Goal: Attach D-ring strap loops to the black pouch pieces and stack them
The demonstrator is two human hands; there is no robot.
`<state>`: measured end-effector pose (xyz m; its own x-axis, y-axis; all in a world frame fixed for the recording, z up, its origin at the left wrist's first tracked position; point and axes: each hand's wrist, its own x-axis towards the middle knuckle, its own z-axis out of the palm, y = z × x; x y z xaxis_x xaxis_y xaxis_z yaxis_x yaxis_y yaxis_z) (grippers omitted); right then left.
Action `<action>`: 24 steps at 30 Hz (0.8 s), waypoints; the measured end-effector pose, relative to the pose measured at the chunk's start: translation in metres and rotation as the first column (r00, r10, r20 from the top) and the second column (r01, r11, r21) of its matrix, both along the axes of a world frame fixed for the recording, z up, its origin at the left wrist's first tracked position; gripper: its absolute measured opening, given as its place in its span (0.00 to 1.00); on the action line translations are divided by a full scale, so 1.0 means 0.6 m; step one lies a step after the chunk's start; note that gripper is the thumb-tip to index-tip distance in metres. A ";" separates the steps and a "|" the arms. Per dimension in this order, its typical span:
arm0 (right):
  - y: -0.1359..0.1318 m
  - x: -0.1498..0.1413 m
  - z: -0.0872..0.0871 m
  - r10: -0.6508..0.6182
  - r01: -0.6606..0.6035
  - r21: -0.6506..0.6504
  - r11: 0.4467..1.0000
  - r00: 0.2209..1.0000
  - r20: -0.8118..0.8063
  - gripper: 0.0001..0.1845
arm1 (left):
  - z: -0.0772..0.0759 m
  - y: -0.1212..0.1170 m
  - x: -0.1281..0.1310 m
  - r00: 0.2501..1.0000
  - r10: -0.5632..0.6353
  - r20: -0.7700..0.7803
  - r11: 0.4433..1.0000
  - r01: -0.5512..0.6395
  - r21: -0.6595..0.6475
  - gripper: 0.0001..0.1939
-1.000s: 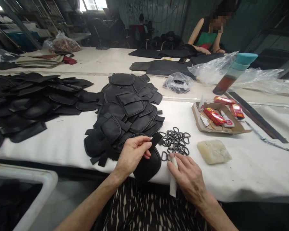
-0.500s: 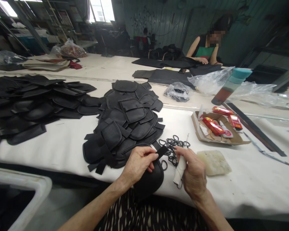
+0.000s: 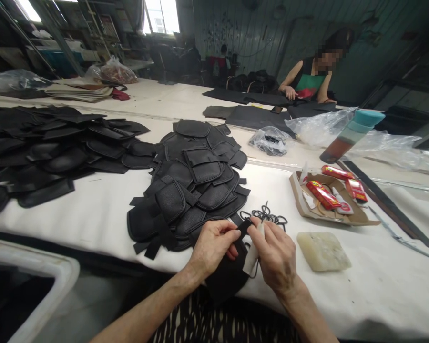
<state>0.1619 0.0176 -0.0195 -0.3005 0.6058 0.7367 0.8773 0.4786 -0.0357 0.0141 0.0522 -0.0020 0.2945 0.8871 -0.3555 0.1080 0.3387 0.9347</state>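
Observation:
My left hand (image 3: 214, 247) pinches a short black strap (image 3: 243, 226) between thumb and fingers. That strap belongs to a black leather-like pad (image 3: 226, 278) lying at the table's front edge, below the hand. Closed around an awl (image 3: 250, 259) with a white-wrapped handle is my right hand (image 3: 276, 252), its fingertips meeting the strap's end. Fingers hide most of the awl's shaft. Just behind both hands lies a small heap of black D-shaped rings (image 3: 271, 217), partly covered by the right hand. Finished-looking black pads form a stack (image 3: 203, 190) beyond my left hand.
At right are a yellowish block (image 3: 323, 251) and a cardboard tray (image 3: 307, 214) with red packets and a small white bottle. A tilted bottle (image 3: 352, 136) and plastic bags lie behind. More black pieces (image 3: 53, 147) are piled left, above a white bin (image 3: 62, 271). A person (image 3: 309, 83) works across the table.
My right hand has moved left with the awl, bringing its fingertips to the strap in my left hand. The co-worker's hand has shifted left.

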 end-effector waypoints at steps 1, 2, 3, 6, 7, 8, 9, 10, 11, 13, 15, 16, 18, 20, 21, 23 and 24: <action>0.001 0.000 0.004 0.004 -0.005 0.036 0.999 1.000 0.027 0.11 | 0.000 0.000 0.000 1.000 0.008 0.018 1.000 -0.008 -0.001 0.06; 0.002 -0.001 0.009 0.014 -0.016 0.066 0.998 0.999 0.038 0.11 | -0.001 -0.001 0.000 0.999 0.017 0.033 1.000 -0.017 0.002 0.06; 0.003 -0.002 0.014 0.025 -0.029 0.091 0.995 0.999 0.046 0.10 | -0.001 -0.002 0.000 0.999 0.026 0.046 1.000 -0.027 0.009 0.06; 0.007 -0.006 0.025 0.061 -0.071 0.131 0.989 0.995 0.080 0.10 | 0.001 -0.005 -0.001 0.995 0.059 0.076 0.998 -0.061 0.019 0.06; 0.009 -0.008 0.027 0.066 -0.078 0.131 0.988 0.993 0.094 0.10 | 0.002 -0.007 -0.001 0.993 0.070 0.090 0.997 -0.072 0.020 0.06; 0.010 -0.010 0.028 0.073 -0.087 0.129 0.988 0.991 0.110 0.10 | 0.003 -0.009 -0.002 0.991 0.079 0.110 0.996 -0.082 0.020 0.06; 0.011 -0.012 0.027 0.080 -0.096 0.124 0.988 0.989 0.125 0.10 | 0.004 -0.011 -0.002 0.987 0.089 0.132 0.995 -0.092 0.021 0.06; 0.011 -0.014 0.026 0.089 -0.105 0.118 0.987 0.987 0.135 0.09 | 0.004 -0.012 -0.002 0.983 0.098 0.152 0.994 -0.102 0.024 0.05; 0.011 -0.017 0.026 0.099 -0.114 0.107 0.988 0.986 0.137 0.09 | 0.005 -0.014 -0.003 0.980 0.106 0.170 0.993 -0.112 0.028 0.04; 0.009 -0.022 0.026 0.121 -0.126 0.059 0.990 0.989 0.090 0.08 | 0.004 -0.016 -0.003 0.975 0.115 0.192 0.992 -0.123 0.031 0.03; 0.006 -0.027 0.031 0.132 -0.133 -0.021 0.991 0.991 -0.018 0.10 | 0.003 -0.017 -0.003 0.967 0.134 0.216 0.990 -0.142 0.023 0.03; 0.005 -0.029 0.035 0.139 -0.144 -0.064 0.987 0.987 -0.074 0.11 | 0.003 -0.018 -0.003 0.960 0.149 0.236 0.987 -0.158 0.018 0.05; 0.003 -0.031 0.042 0.158 -0.177 -0.120 0.977 0.976 -0.151 0.13 | 0.003 -0.019 -0.003 0.946 0.184 0.267 0.981 -0.195 0.015 0.12; 0.002 -0.032 0.046 0.174 -0.199 -0.133 0.971 0.968 -0.181 0.13 | 0.005 -0.020 -0.003 0.945 0.200 0.260 0.977 -0.213 0.019 0.17; 0.001 -0.032 0.045 0.169 -0.197 -0.138 0.971 0.966 -0.194 0.13 | 0.006 -0.021 -0.003 0.949 0.205 0.241 0.976 -0.216 0.023 0.17; -0.002 -0.033 0.037 0.134 -0.181 -0.175 0.968 0.959 -0.251 0.11 | 0.006 -0.024 -0.002 0.955 0.218 0.203 0.974 -0.226 0.018 0.15; -0.004 -0.033 0.030 0.109 -0.177 -0.208 0.962 0.947 -0.301 0.10 | 0.005 -0.025 -0.001 0.955 0.225 0.196 0.973 -0.232 0.015 0.14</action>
<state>0.1422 0.0153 -0.0015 -0.1946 0.7347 0.6499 0.7370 0.5467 -0.3973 0.0132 0.0375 0.0012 0.1417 0.9503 -0.2772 -0.1503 0.2975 0.9428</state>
